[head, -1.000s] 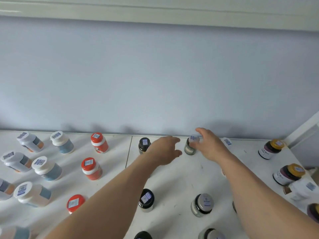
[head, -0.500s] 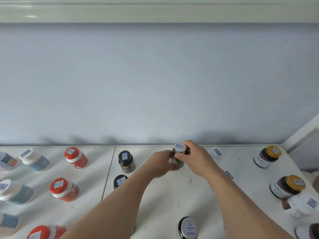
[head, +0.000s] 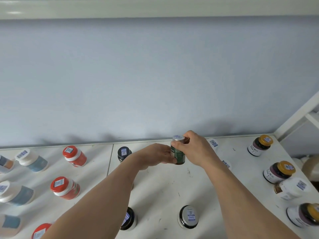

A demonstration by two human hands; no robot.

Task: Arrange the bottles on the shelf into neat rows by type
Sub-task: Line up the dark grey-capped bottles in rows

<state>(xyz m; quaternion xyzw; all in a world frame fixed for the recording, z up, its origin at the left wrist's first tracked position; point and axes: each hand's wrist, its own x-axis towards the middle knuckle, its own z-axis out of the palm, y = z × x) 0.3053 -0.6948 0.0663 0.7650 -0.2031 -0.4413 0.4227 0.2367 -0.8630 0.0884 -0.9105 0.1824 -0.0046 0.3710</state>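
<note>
Two bare forearms are in view, entering from the near edge. Left hand [head: 153, 156] and right hand [head: 195, 150] are both uncovered: no gloves. Both forearms are unclothed along their full visible length; no sleeve edge or cuff shows anywhere in view. Neither wrist carries a watch, strap or band. The visible fingers [head: 177, 144] of the right hand bear no rings. Rings on the left hand cannot be checked, its fingers being mostly hidden. No markings are visible on either arm.
</note>
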